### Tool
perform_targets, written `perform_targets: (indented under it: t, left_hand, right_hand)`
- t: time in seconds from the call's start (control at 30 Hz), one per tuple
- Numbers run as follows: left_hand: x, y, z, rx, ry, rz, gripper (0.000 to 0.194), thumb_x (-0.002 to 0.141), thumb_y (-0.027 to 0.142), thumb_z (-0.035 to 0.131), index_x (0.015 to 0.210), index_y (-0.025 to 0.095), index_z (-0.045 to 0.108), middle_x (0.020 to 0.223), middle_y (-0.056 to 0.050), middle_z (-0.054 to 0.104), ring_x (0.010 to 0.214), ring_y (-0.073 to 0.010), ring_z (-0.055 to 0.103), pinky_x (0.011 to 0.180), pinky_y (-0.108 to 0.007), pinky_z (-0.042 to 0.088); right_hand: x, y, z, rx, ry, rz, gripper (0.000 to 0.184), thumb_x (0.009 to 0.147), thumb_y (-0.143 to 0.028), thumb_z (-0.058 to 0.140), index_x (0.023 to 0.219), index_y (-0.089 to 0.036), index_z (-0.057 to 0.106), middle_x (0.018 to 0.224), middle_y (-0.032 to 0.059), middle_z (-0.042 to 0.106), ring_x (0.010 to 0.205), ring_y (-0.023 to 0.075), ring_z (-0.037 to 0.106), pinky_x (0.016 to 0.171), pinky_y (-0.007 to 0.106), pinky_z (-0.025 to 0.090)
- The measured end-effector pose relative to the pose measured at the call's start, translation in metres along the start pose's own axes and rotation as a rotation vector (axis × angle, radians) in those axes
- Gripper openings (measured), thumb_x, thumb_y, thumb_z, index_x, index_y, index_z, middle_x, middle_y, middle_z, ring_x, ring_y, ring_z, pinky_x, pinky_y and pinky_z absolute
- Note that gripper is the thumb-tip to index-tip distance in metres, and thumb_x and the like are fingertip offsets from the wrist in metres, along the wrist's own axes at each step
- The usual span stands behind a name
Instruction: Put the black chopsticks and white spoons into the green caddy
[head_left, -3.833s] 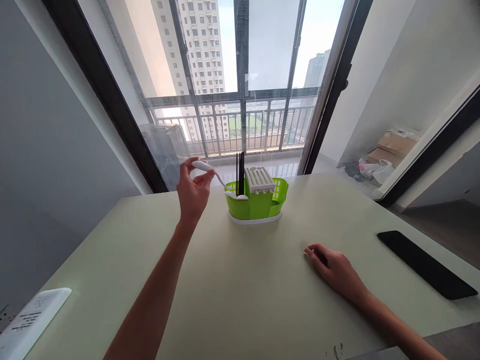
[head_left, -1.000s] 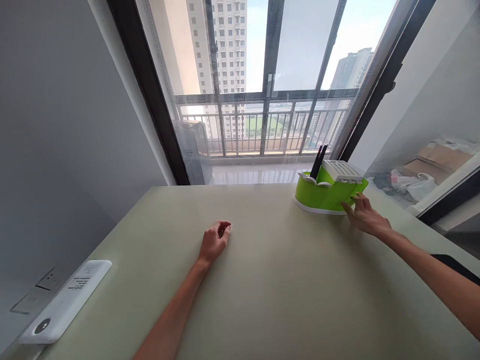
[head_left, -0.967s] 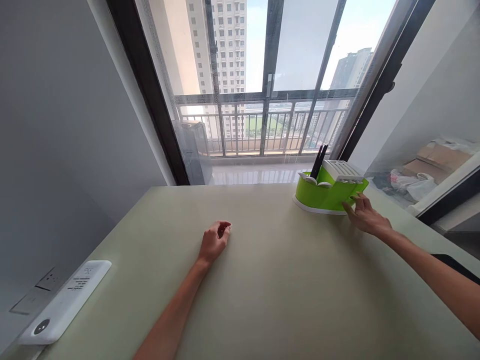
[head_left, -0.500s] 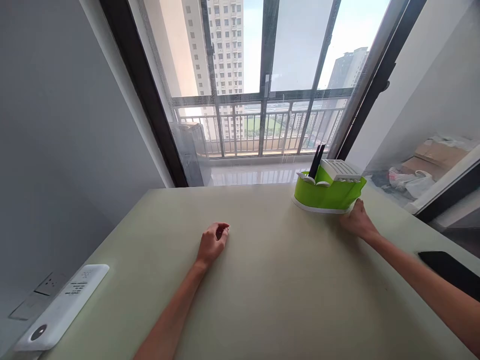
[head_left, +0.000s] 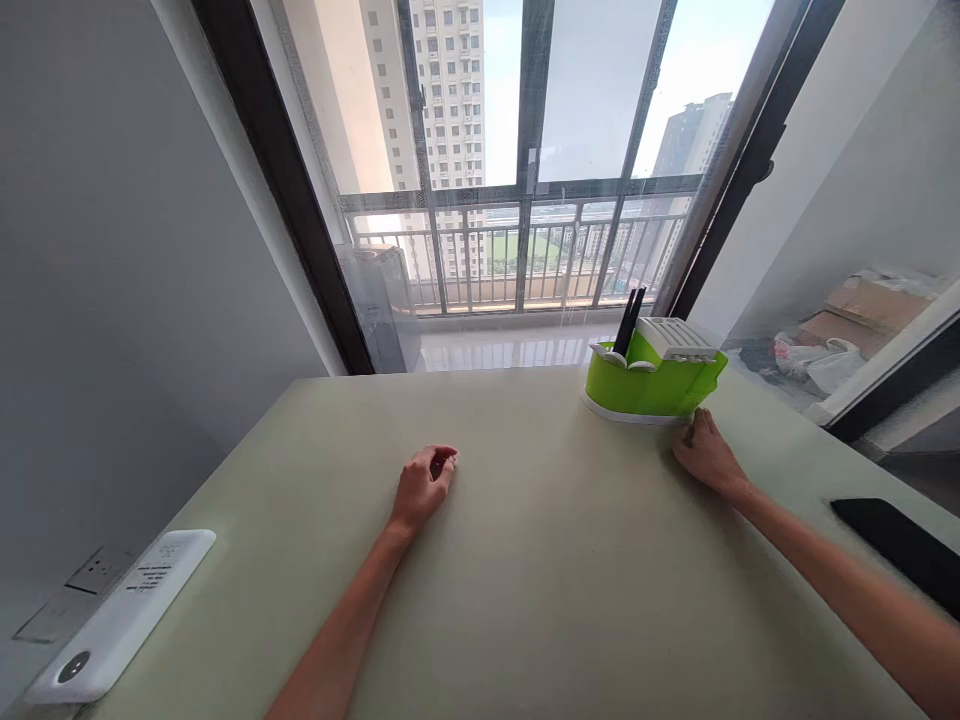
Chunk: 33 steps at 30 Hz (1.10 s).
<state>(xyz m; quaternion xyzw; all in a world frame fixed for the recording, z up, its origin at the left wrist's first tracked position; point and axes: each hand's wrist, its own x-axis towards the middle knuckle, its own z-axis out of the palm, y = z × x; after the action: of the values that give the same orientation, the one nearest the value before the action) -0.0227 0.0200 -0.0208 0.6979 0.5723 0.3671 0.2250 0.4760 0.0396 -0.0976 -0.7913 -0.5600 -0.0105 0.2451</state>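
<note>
A green utensil holder (head_left: pixel 637 388) with a white base stands upright at the table's far right. Black chopsticks (head_left: pixel 628 322) and white spoons (head_left: pixel 609 354) stick out of its left side, and a white slotted block (head_left: pixel 679 339) tops its right side. Beside the holder's near right corner is my right hand (head_left: pixel 707 455), its fingers curled in and partly hidden; I cannot tell whether it touches the base. Left of the table's middle rests my left hand (head_left: pixel 424 485), thumb and forefinger curled together in a ring, with nothing visible in it.
The pale green table (head_left: pixel 525 580) reaches to a glass window with dark frames. A white power strip (head_left: pixel 127 615) lies along the left edge by the wall. A black phone-like slab (head_left: pixel 896 545) lies at the right, near my right forearm.
My right hand has drawn slightly back from the holder's right end, toward me and to the left. My left hand stays put. The whole view has shifted a little.
</note>
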Motion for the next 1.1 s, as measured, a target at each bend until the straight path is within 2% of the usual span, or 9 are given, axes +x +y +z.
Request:
perform_targets:
  t: [0.1,0.17,0.33,0.5,0.87,1.1]
  left_hand:
    - [0.000,0.000,0.000,0.001,-0.001,0.000,0.029,0.092,0.041,0.054,0.104,0.023,0.072,0.101,-0.006,0.078,0.094,-0.0217,0.072,0.079,-0.033,0.055]
    - [0.000,0.000,0.000,0.011,0.000,0.004,0.029,0.092,0.041,0.054,0.105,0.023,0.072,0.102,-0.006,0.078,0.094,-0.0219,0.072,0.078,-0.033,0.056]
    - [0.001,0.001,0.000,0.043,-0.002,0.027,0.029,0.092,0.040,0.054,0.104,0.022,0.073,0.101,-0.006,0.077,0.093,-0.0217,0.071,0.078,-0.033,0.055]
    - [0.001,0.004,0.000,0.069,-0.014,0.044,0.027,0.092,0.040,0.054,0.102,0.023,0.073,0.100,-0.006,0.077,0.092,-0.0222,0.070,0.077,-0.033,0.055]
    - [-0.003,0.002,0.003,0.116,-0.050,0.117,0.025,0.093,0.036,0.053,0.102,0.022,0.072,0.099,-0.007,0.075,0.089,-0.0219,0.068,0.085,-0.036,0.055]
    - [-0.004,0.003,0.004,0.147,-0.065,0.149,0.024,0.094,0.035,0.052,0.101,0.023,0.072,0.096,-0.007,0.074,0.087,-0.0220,0.067,0.084,-0.036,0.055]
  right_hand:
    - [-0.014,-0.010,0.010,-0.007,-0.017,0.018,0.070,0.093,-0.032,0.038,0.154,0.001,0.029,0.159,0.0295,0.034,0.137,0.0386,0.049,0.106,0.047,0.043]
    - [-0.022,-0.019,0.014,-0.025,-0.011,0.006,0.068,0.095,-0.035,0.035,0.155,-0.004,0.032,0.160,0.0263,0.034,0.136,0.0393,0.050,0.108,0.052,0.043]
    - [-0.044,-0.043,0.018,-0.070,-0.024,-0.087,0.062,0.098,-0.040,0.030,0.147,-0.006,0.047,0.159,0.0228,0.039,0.146,0.0338,0.039,0.120,0.049,0.031]
    - [-0.067,-0.059,0.016,-0.132,-0.046,-0.196,0.061,0.101,-0.040,0.026,0.144,-0.005,0.050,0.155,0.0211,0.046,0.147,0.0320,0.038,0.121,0.050,0.028]
    - [-0.105,-0.066,0.005,-0.120,-0.074,-0.212,0.063,0.103,-0.044,0.020,0.151,-0.012,0.046,0.161,0.0117,0.042,0.150,0.0256,0.035,0.124,0.046,0.024]
    - [-0.115,-0.064,0.002,-0.091,-0.086,-0.228,0.062,0.104,-0.045,0.022,0.152,-0.015,0.046,0.162,0.0095,0.041,0.152,0.0236,0.032,0.125,0.047,0.024]
